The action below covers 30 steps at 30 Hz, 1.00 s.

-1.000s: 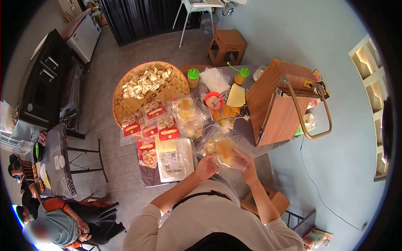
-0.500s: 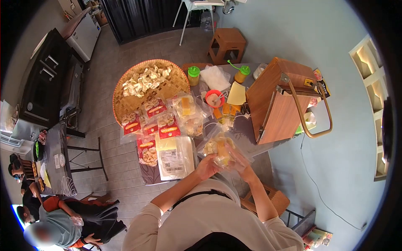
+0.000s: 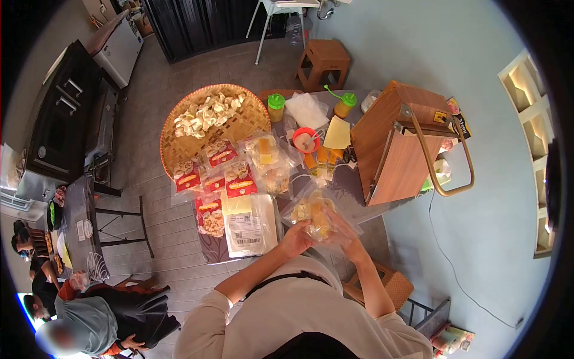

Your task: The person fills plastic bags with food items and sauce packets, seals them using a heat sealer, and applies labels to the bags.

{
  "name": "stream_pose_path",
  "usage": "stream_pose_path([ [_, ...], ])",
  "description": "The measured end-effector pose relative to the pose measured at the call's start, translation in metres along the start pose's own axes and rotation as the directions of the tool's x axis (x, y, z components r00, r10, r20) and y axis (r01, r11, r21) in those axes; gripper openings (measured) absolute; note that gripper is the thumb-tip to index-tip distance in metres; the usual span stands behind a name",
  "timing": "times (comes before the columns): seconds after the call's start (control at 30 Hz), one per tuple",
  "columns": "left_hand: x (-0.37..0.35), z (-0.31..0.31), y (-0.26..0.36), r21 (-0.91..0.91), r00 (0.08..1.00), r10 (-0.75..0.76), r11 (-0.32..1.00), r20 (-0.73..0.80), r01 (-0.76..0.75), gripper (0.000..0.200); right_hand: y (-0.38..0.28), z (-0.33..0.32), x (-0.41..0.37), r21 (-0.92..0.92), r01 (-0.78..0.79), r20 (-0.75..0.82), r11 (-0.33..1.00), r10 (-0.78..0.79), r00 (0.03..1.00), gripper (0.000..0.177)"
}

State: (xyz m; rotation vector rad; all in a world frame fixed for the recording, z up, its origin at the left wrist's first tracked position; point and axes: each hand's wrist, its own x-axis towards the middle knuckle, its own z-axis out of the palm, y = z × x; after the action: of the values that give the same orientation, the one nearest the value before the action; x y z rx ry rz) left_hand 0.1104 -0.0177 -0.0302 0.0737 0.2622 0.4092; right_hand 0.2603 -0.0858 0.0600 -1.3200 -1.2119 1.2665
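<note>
Close to my body, over the table's front edge, I hold a clear plastic bag (image 3: 309,206) with pale and yellow food pieces inside. My left hand (image 3: 297,238) grips its lower left side, thumb on the front. Across the bag's right side lies my right hand (image 3: 342,232), fingers stretched up along the plastic and partly behind its glare. Left of the bag is a white plastic-wrapped stack (image 3: 254,218) with a printed label. Beyond it lie several packets with red labels (image 3: 241,179) and clear filled bags (image 3: 266,151).
A round woven tray (image 3: 170,134) holds pale curled pieces. A red bowl (image 3: 305,130) with a spoon, green-lidded jars (image 3: 275,107), yellow sachets (image 3: 323,157) and scissors (image 3: 350,157) stand around. A wooden case (image 3: 394,161) is at right. Other people (image 3: 89,320) are at lower left.
My right hand and the bag have shifted slightly; both hands remain on the bag. At lower left, a person's arm has moved up toward the other table.
</note>
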Motion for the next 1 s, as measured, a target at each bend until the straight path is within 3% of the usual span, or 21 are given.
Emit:
stream_pose_path([
  [0.07, -0.001, 0.002, 0.000, -0.038, 1.000, -0.005, 0.999, 0.005, 0.005, 0.044, -0.004, 0.002, -0.003, 0.186, -0.095, -0.053, 0.978, 0.106, 0.993, 0.056],
  [0.2, 0.002, -0.003, 0.003, -0.033, 1.000, 0.024, 0.999, -0.018, -0.025, 0.043, 0.003, -0.001, -0.005, 0.256, -0.104, -0.054, 0.961, 0.122, 0.991, 0.063],
  [0.27, 0.001, -0.002, 0.003, -0.037, 1.000, 0.014, 0.999, 0.000, -0.014, 0.042, -0.001, 0.005, -0.005, 0.376, -0.118, -0.097, 0.919, 0.165, 0.981, 0.069],
  [0.43, 0.000, 0.000, 0.001, 0.066, 0.999, -0.002, 0.998, -0.051, 0.005, 0.045, 0.000, 0.000, -0.004, 0.440, -0.182, -0.053, 0.879, 0.228, 0.972, 0.073],
  [0.6, 0.000, 0.002, 0.002, 0.056, 0.999, 0.021, 0.998, -0.031, -0.020, 0.044, -0.012, 0.004, -0.001, 0.511, -0.220, -0.038, 0.831, 0.278, 0.960, 0.074],
  [0.77, -0.002, 0.003, 0.003, 0.038, 0.999, 0.041, 0.998, -0.023, -0.040, 0.043, -0.015, 0.006, -0.002, 0.622, -0.082, -0.074, 0.779, 0.163, 0.984, 0.068],
  [1.0, -0.001, 0.009, 0.004, 0.102, 0.999, 0.050, 0.994, -0.011, -0.048, 0.045, -0.011, 0.008, -0.002, 0.646, -0.084, -0.122, 0.758, 0.211, 0.970, 0.063],
])
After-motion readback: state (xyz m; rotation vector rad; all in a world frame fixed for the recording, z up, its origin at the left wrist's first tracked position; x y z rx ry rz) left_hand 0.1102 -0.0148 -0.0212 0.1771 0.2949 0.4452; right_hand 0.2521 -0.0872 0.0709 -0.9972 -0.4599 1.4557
